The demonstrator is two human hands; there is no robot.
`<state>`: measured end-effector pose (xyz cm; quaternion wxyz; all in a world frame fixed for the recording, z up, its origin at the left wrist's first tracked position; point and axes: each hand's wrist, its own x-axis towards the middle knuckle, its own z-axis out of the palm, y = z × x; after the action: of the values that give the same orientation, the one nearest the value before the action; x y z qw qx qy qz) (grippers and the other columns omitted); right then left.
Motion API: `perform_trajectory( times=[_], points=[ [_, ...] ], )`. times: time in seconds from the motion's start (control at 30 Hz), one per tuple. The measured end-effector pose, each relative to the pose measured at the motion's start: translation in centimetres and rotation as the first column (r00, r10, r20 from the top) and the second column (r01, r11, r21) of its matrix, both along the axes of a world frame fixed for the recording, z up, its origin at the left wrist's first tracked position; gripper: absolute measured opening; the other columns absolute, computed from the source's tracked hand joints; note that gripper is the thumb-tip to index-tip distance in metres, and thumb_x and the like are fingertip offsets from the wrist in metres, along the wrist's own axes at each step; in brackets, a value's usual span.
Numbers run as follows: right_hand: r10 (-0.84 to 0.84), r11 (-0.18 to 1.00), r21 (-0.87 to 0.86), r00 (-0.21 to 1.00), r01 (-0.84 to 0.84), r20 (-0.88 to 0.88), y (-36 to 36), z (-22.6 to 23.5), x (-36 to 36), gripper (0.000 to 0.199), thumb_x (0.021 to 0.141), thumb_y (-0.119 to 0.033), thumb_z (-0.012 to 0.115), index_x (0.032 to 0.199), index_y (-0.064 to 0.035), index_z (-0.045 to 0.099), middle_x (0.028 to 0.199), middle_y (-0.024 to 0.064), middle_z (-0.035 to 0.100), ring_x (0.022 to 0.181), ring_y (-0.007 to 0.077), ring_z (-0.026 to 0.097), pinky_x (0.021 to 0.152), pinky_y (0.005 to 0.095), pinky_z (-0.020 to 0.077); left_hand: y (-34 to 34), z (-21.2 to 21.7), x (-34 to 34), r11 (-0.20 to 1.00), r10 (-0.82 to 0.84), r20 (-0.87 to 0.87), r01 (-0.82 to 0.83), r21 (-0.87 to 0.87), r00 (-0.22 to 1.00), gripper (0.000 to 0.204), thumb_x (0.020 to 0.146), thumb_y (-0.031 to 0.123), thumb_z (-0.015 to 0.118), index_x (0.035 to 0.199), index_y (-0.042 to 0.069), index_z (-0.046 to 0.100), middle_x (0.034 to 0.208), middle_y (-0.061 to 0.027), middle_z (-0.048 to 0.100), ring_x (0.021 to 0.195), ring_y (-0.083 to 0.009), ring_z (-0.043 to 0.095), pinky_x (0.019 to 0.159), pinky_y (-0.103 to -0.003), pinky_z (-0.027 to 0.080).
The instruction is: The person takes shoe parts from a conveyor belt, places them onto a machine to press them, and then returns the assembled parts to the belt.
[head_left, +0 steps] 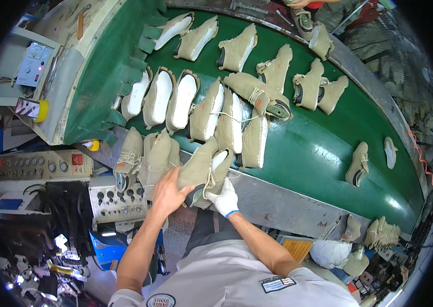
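Observation:
At the belt's near edge, a beige shoe upper (196, 166) is between my two hands, with a second one showing a white insole board (219, 158) pressed against its right side. My bare left hand (169, 192) grips the left one low on its side, thumb toward the collar. My right hand (225, 198), in a white glove with a blue cuff, closes around the collar end, by the hanging lace; its fingertips are partly hidden. Just left of my left hand, several beige uppers (157, 158) stand on the metal edge.
More uppers, some with white undersides (182, 100), lie in rows on the green conveyor belt (308, 153). A lone upper (358, 163) lies farther right. Control panels (119, 199) with knobs are at left, below the metal ledge (278, 194). Another person's hand (298, 4) shows at the top.

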<state>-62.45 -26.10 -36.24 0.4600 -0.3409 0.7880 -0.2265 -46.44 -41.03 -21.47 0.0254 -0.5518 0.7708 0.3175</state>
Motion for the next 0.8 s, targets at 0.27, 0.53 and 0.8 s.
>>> perform_trajectory(
  times=[0.27,0.53,0.8],
  points=[
    [-0.328,0.936,-0.024,0.841,0.352,-0.431,-2.8,-1.6,5.6,0.075,0.072,-0.036,0.079,0.129,0.003,0.05,0.125,0.0292,0.057,0.119,0.0488,0.054,0.102,0.0521,0.0464,-8.7,-11.3,-4.2,0.811,-0.102,0.08,0.036,0.584,0.992,0.107,0.063,0.064,0.087,0.133,-0.012,0.06,0.142,-0.0277,0.058,0.132,-0.0354,0.057,0.11,-0.041,0.045],
    [-0.155,0.984,-0.006,0.864,0.179,0.479,2.1,1.2,-5.9,0.085,0.072,-0.037,0.089,0.139,0.0016,0.054,0.128,0.016,0.068,0.117,0.0261,0.065,0.104,0.0381,0.0485,-6.1,-6.3,-1.9,0.552,0.417,-0.16,-0.109,0.827,0.895,0.063,0.076,0.023,0.088,0.125,-0.01,0.066,0.119,-0.015,0.072,0.101,-0.0241,0.069,0.093,-0.035,0.053],
    [-0.35,0.802,-0.025,0.503,0.597,0.79,3.4,10.1,-29.9,0.082,0.075,-0.014,0.085,0.145,0.0036,0.048,0.136,0.0096,0.062,0.123,0.0208,0.059,0.109,0.0389,0.0454,-11.0,-3.9,-10.2,0.388,0.855,-0.344,-0.038,0.921,0.387,0.049,0.09,0.015,0.071,0.131,-0.009,0.059,0.121,-0.0188,0.07,0.11,-0.032,0.069,0.102,-0.046,0.054]
  ],
)
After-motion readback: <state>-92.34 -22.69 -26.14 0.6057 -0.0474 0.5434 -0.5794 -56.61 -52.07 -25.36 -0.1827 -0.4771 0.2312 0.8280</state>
